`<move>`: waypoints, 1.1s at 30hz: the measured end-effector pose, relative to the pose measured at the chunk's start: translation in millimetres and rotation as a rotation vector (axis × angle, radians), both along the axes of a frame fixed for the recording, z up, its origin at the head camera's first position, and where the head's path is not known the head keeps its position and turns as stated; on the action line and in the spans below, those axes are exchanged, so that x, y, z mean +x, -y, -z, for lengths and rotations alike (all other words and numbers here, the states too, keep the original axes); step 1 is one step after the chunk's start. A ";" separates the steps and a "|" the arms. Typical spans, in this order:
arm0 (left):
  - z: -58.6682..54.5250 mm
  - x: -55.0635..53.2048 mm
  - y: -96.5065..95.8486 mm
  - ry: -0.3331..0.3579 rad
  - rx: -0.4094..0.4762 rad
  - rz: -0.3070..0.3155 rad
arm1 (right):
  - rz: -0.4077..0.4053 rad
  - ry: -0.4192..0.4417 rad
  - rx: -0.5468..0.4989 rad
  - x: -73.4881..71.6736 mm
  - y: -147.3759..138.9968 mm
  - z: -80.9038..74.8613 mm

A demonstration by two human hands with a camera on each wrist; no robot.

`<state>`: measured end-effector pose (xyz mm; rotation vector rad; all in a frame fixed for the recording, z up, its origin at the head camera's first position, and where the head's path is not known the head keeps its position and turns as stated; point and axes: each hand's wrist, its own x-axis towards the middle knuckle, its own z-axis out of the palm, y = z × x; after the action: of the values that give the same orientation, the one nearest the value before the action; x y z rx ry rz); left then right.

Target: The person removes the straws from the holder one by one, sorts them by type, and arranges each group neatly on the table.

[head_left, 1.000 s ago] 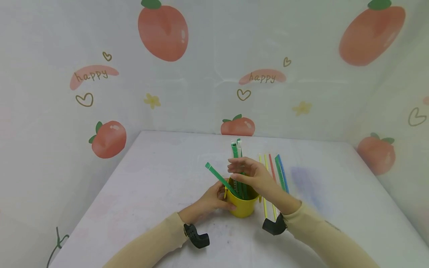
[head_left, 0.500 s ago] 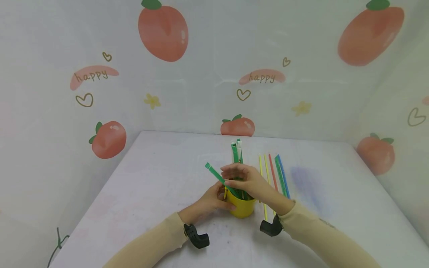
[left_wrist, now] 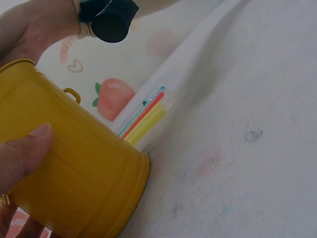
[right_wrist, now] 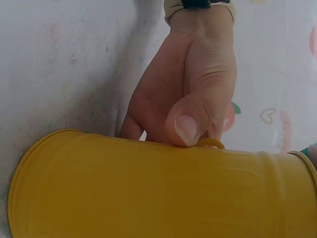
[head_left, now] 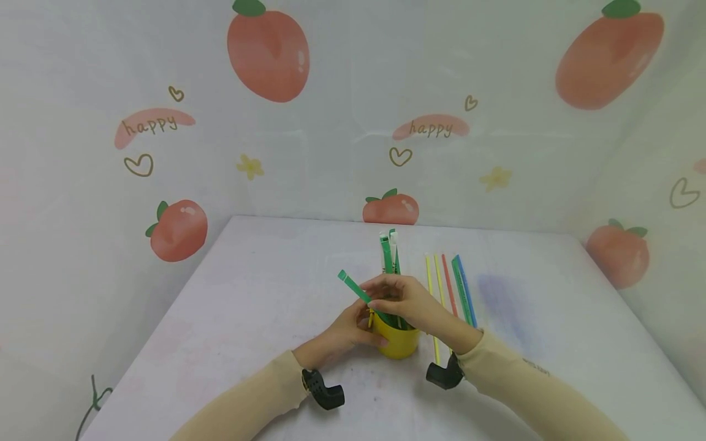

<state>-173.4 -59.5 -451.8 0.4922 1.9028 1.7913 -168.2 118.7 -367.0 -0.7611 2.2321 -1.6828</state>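
A small yellow metal bucket [head_left: 398,344] stands on the table, holding several slim green-and-white stick packets [head_left: 387,254]. My left hand [head_left: 346,332] grips the bucket's left side; in the left wrist view its thumb [left_wrist: 25,153] lies along the yellow wall. One green stick packet [head_left: 353,285] leans out over the rim to the left. Above the opening, my right hand [head_left: 412,300] appears to pinch that leaning packet between thumb and fingers, though its fingertips are partly hidden. Across the right wrist view lies the bucket wall [right_wrist: 148,191], with the left hand [right_wrist: 193,89] behind it.
Right of the bucket lie thin yellow sticks [head_left: 439,278], a red stick [head_left: 449,282], a green stick [head_left: 463,293] and a blue stick [head_left: 467,288], side by side. A printed curtain [head_left: 331,153] hangs behind the white table [head_left: 265,275].
My right hand has moved down and left, from the upright packets to the leaning green one, and its fingers have closed in. The left hand stays on the bucket.
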 end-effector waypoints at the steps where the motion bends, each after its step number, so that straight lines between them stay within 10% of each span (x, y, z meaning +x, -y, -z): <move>1: -0.2 0.2 -0.1 0.002 -0.001 -0.003 | 0.002 0.003 0.002 0.2 0.1 -0.3; 25: 2.0 -2.2 -1.7 0.002 -0.013 -0.002 | 0.185 -0.064 -0.123 10.1 -28.3 -35.7; 33: -8.6 1.8 -2.3 0.017 0.006 -0.010 | 0.204 -0.175 -0.410 8.7 -46.9 -56.6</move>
<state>-171.6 -57.2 -443.2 0.4691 1.8918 1.8022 -159.5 165.6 -310.3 -0.8181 2.1617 -2.2993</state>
